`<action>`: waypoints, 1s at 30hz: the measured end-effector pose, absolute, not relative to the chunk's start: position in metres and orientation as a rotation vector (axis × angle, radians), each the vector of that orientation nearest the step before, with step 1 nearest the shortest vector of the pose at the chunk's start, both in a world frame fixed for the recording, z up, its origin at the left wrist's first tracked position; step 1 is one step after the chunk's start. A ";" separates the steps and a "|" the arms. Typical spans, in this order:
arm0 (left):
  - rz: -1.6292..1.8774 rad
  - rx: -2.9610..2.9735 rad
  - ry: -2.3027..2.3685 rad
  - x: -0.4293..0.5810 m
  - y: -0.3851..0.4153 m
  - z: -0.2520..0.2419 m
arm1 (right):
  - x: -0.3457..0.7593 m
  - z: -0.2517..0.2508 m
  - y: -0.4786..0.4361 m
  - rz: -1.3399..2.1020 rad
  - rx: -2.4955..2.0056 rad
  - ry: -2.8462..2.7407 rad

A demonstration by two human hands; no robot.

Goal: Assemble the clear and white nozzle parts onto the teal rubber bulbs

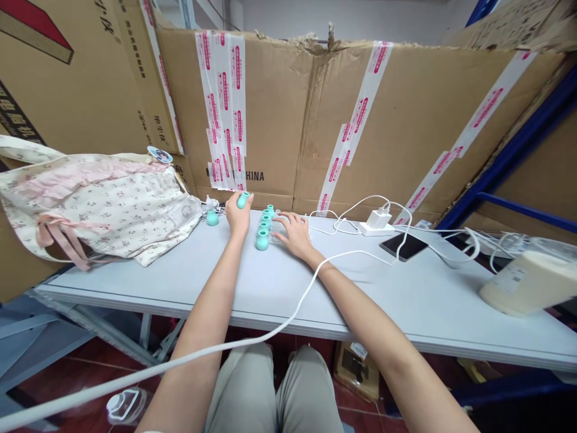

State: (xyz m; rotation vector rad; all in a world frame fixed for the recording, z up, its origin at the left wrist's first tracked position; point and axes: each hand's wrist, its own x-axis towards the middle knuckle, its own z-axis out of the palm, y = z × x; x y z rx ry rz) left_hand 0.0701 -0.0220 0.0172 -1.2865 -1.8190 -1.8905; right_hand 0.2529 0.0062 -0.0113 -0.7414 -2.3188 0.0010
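From where I stand, the left hand (237, 215) is closed round a small green pot (244, 199), held up tilted at the back of the table (288, 288). A row of green pots (264, 227) stands on the tabletop, just to its right, packed close together. The right hand (295, 236) is on the far side of that row, fingers loosely spread and holding nothing I can see; whether its fingertips touch the pots, I can't tell.

The pots look round and light, so a careless nudge from those fingers could tip one and topple its neighbours. The held pot could slip if the grip loosens. A white cable (291, 319) hangs across both forearms; should an arm snag it, the tug could upset things. Another green pot (213, 218) sits near the cloth bag (112, 204), where a shifting bag could knock it.
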 end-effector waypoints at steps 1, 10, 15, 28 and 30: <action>-1.853 -1.391 -1.780 0.073 -0.024 0.021 | 0.251 -0.007 0.003 0.073 -0.748 -2.245; -1.391 -2.091 -1.538 0.108 -0.037 0.037 | 0.233 0.006 -0.007 0.848 -0.591 -1.618; -1.273 -2.205 -1.573 0.109 -0.036 0.031 | 0.238 0.012 0.007 1.049 -0.592 -1.572; -1.689 -0.971 -2.068 0.031 -0.035 0.013 | 0.242 0.034 -0.042 0.021 -0.497 -2.569; -1.653 -0.694 -2.142 0.025 -0.037 0.007 | 0.241 0.034 -0.048 -0.053 -0.453 -2.667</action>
